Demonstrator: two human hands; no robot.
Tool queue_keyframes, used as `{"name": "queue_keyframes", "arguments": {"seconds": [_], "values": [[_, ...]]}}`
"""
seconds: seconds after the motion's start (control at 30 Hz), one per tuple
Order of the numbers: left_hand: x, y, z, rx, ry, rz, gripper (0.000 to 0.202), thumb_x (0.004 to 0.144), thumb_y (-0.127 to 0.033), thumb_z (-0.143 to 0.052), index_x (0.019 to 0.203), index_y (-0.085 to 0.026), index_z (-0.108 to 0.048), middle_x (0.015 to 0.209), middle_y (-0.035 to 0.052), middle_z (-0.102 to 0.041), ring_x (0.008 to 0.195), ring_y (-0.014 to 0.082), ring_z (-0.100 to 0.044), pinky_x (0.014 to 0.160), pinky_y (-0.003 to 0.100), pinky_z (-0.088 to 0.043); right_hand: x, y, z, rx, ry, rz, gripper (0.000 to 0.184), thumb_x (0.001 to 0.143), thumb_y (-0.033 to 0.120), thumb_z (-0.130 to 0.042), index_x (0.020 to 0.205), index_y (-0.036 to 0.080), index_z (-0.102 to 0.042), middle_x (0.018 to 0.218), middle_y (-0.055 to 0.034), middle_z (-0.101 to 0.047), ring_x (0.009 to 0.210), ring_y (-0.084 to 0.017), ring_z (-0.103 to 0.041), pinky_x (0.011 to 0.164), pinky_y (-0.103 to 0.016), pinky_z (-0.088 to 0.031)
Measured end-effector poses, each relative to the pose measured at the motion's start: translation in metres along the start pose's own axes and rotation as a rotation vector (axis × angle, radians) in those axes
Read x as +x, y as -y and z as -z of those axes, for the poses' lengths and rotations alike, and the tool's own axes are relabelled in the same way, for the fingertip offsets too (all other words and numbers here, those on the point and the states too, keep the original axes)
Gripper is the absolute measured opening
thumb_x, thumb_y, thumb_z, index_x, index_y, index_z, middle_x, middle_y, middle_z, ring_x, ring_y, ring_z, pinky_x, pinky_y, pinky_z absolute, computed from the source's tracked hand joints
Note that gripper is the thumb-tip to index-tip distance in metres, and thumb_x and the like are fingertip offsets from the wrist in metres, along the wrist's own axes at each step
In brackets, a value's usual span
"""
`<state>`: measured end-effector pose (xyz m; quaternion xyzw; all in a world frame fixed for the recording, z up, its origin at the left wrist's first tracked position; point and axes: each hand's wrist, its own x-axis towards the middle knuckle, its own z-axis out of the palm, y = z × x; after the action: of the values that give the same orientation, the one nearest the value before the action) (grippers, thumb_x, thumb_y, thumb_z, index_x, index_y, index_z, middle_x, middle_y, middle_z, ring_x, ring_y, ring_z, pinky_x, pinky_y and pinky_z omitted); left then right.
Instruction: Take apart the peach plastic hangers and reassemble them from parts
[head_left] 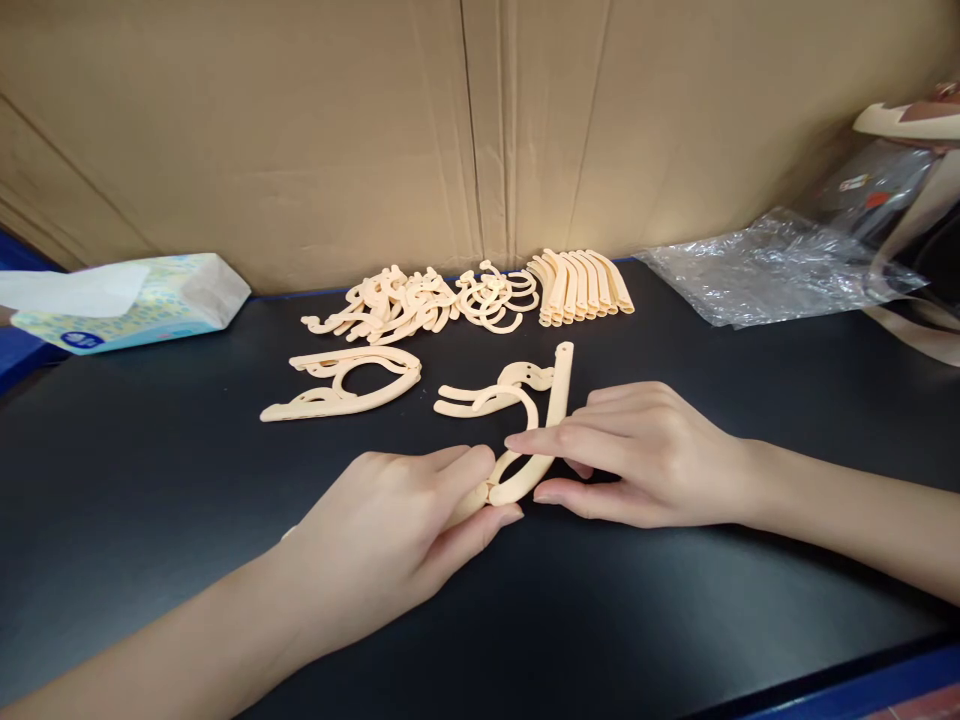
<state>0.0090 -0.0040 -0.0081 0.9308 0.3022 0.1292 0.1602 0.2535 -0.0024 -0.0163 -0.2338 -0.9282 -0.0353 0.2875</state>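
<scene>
My left hand [405, 520] pinches one end of a cream plastic hanger piece [525, 470] that lies on the black table [150, 480]. My right hand [645, 455] grips the curved piece beside it, fingers pressed on the joint where the two parts meet. A hooked cream part [495, 395] lies just behind the fingers. An assembled cream hanger [345, 385] rests to the left.
At the back lie piles of cream hooks [390, 305], rings [495, 298] and curved tubes [581, 285]. A tissue pack [127, 300] sits at far left, crumpled clear plastic [772, 270] at right. A cardboard wall [450, 120] stands behind.
</scene>
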Motion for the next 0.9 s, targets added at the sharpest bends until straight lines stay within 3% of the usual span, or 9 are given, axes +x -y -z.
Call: {"name": "queue_keyframes", "arguments": {"seconds": [0.23, 0.43, 0.63, 0.9], "values": [[0.0010, 0.0006, 0.0011, 0.058, -0.015, -0.085, 0.030, 0.096, -0.027, -0.052, 0.073, -0.021, -0.034, 0.058, -0.0088, -0.039, 0.042, 0.0062, -0.035, 0.044, 0.021, -0.019, -0.0001, -0.0002, 0.0005, 0.028, 0.083, -0.010, 0.031, 0.094, 0.029, -0.059, 0.119, 0.011, -0.064, 0.099, -0.0055, -0.076, 0.070, -0.014, -0.067, 0.063, -0.026, -0.049], [0.0011, 0.0011, 0.0013, 0.083, 0.008, -0.080, 0.030, 0.098, -0.031, -0.050, 0.073, -0.021, -0.036, 0.059, -0.0076, -0.042, 0.043, 0.0070, -0.037, 0.044, 0.022, -0.020, -0.0001, -0.0004, 0.0012, 0.036, 0.107, -0.025, 0.032, 0.095, 0.029, -0.057, 0.120, 0.009, -0.062, 0.097, -0.0060, -0.074, 0.074, -0.015, -0.067, 0.067, -0.027, -0.049], [-0.0001, 0.0018, -0.0017, 0.105, -0.031, -0.114, 0.030, 0.098, -0.030, -0.050, 0.074, -0.021, -0.034, 0.060, -0.0086, -0.040, 0.043, 0.0068, -0.037, 0.043, 0.022, -0.021, 0.0034, 0.0008, 0.0018, 0.062, 0.203, -0.094, 0.024, 0.097, 0.034, -0.053, 0.107, 0.014, -0.063, 0.091, -0.0036, -0.070, 0.075, -0.016, -0.064, 0.069, -0.027, -0.046], [-0.0036, 0.0048, -0.0049, 0.151, -0.050, -0.147, 0.022, 0.098, -0.029, -0.049, 0.081, -0.022, -0.038, 0.064, -0.0084, -0.043, 0.046, 0.0082, -0.038, 0.044, 0.023, -0.024, 0.0070, 0.0018, 0.0027, 0.114, 0.105, -0.193, 0.027, 0.099, 0.038, -0.049, 0.097, 0.015, -0.063, 0.084, -0.0017, -0.065, 0.073, -0.013, -0.057, 0.068, -0.024, -0.040]]}}
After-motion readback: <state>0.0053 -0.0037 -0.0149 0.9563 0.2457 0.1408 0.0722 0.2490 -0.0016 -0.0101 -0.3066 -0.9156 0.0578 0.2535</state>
